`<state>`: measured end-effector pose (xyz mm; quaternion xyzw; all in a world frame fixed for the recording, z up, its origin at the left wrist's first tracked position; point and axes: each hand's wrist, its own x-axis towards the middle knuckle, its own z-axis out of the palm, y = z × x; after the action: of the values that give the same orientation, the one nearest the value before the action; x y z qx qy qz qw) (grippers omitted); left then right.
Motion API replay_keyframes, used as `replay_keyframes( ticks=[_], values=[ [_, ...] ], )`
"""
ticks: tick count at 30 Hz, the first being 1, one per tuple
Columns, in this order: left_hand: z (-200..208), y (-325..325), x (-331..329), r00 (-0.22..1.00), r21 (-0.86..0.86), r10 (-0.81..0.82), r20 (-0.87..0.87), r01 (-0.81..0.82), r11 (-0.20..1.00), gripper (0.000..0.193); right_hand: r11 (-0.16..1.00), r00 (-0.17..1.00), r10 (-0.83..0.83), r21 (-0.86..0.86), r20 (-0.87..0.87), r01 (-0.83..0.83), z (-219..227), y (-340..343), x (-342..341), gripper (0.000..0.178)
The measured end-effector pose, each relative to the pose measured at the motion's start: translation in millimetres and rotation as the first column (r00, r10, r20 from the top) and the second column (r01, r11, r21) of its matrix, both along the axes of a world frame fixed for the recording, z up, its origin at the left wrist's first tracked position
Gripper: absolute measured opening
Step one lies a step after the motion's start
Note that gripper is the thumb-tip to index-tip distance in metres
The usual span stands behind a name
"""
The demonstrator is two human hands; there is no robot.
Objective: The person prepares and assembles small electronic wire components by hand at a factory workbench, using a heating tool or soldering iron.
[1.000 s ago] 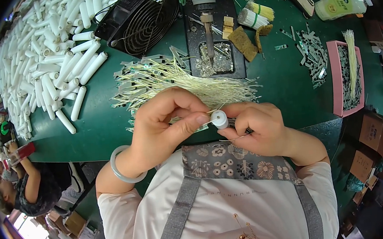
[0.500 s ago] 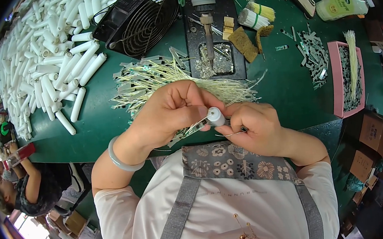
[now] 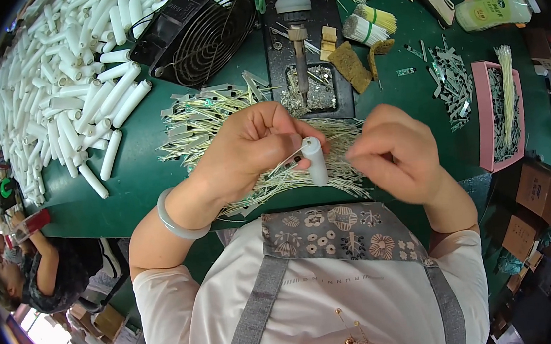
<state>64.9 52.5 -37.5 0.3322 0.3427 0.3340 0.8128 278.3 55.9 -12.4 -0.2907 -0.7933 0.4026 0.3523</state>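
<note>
My left hand [image 3: 253,144] is closed, its thumb and fingers pinching a white plastic tube [image 3: 316,165] near its top end. A thin wire and a small narrow circuit strip [image 3: 285,166] show beside the tube, by the same fingertips. To the right of the tube and apart from it, my right hand [image 3: 401,153] is closed with thumb and forefinger pressed together; whether a thin wire lies in that pinch cannot be made out. Beneath both hands spreads a pile of pale wires [image 3: 335,176] with small strips on their ends.
White tubes [image 3: 93,100] are heaped at the left beside a black fan [image 3: 210,45]. A soldering iron [image 3: 301,63] points down over a solder-covered tray. Right of it are sponge pieces [image 3: 349,66], wire bundles [image 3: 367,24], loose strips [image 3: 452,82] and a pink box [image 3: 484,115]. Another person sits far left.
My right hand has left the tube and moved right and slightly up. The tube, end-on before, now shows its length hanging down from my left fingers.
</note>
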Motion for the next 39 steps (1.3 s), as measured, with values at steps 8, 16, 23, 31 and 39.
replay_keyframes(
  ticks=[8, 16, 23, 31, 39],
  values=[
    [1, 9, 3, 0.998, -0.021, 0.061, -0.027, -0.061, 0.998, 0.01, 0.982, 0.993, -0.101, -0.155, 0.06, 0.109, -14, 13, -11, 0.008],
    [-5, 16, -3, 1.0, -0.014, 0.029, 0.004, -0.029, 0.999, 0.005, 0.954, 1.0, -0.025, -0.3, -0.006, 0.022, -14, 26, -12, 0.006],
    [-5, 20, -5, 1.0, -0.024, -0.015, 0.007, 0.015, 1.0, 0.005, 0.939, 0.996, -0.008, -0.342, -0.084, -0.021, -12, 32, -12, 0.003],
    [2, 19, 4, 0.983, 0.051, 0.071, -0.166, -0.064, 0.997, 0.011, 0.904, 0.999, 0.013, -0.426, -0.035, -0.027, -7, 39, -12, 0.004],
    [4, 25, -4, 0.998, -0.037, 0.015, -0.061, -0.017, 0.999, 0.006, 0.887, 0.998, 0.003, -0.46, -0.059, -0.03, -7, 38, -13, 0.004]
  ],
)
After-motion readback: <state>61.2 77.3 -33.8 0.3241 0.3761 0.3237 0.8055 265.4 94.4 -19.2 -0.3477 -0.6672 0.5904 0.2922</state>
